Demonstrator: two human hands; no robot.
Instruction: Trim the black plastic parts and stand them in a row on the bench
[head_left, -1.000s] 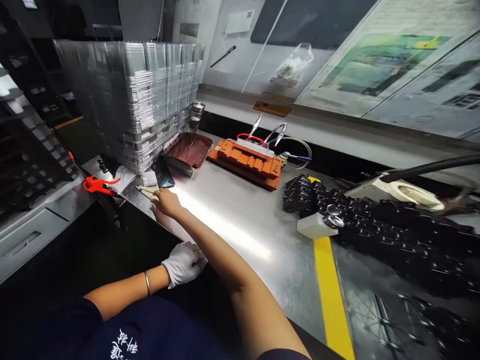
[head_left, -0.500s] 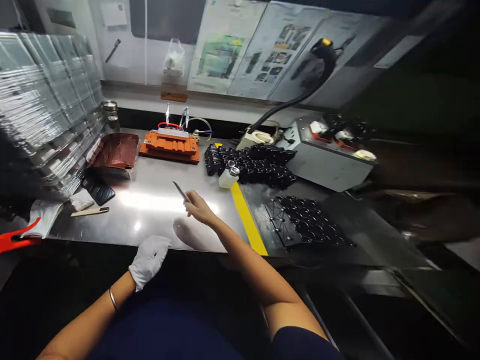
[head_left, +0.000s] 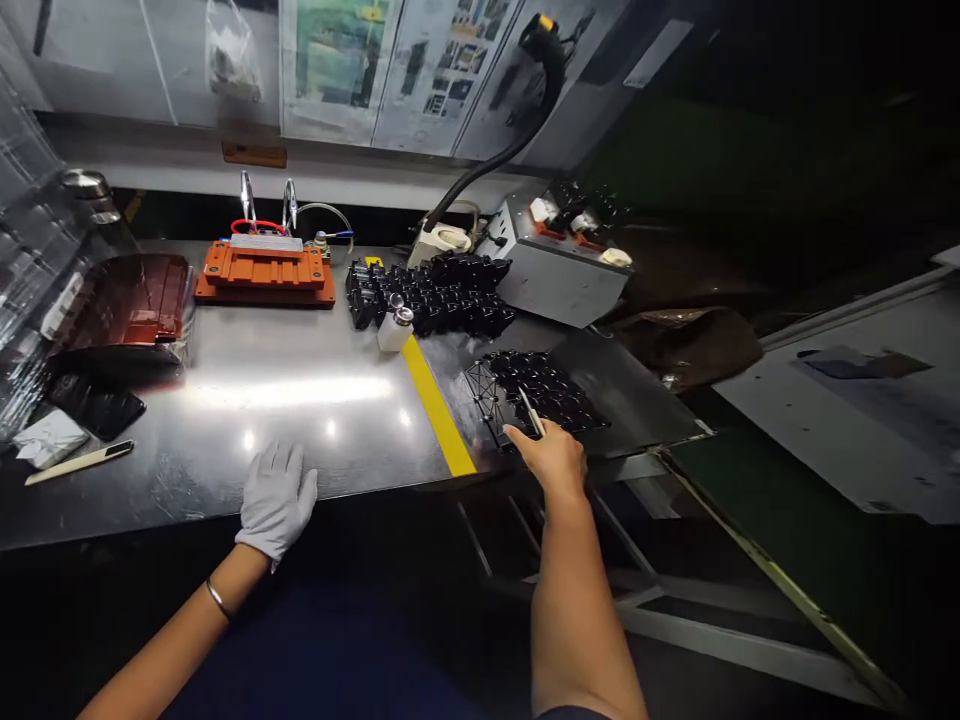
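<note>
Rightward, near the front edge of the shiny metal tabletop (head_left: 360,435), the bare right hand (head_left: 556,456) clamps a slim pale-handled tool (head_left: 533,415), long axis toward the rear edge; glossy black moulded parts (head_left: 561,385) lie just beyond. The white-gloved left hand (head_left: 276,502), thumb apart, lies farther off.

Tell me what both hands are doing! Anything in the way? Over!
Left hand: gloved, at edge of table, nothing visibly held. Right hand: gripping slim pointed tool by black parts. White bottle further left, seemingly not in the way.
</note>
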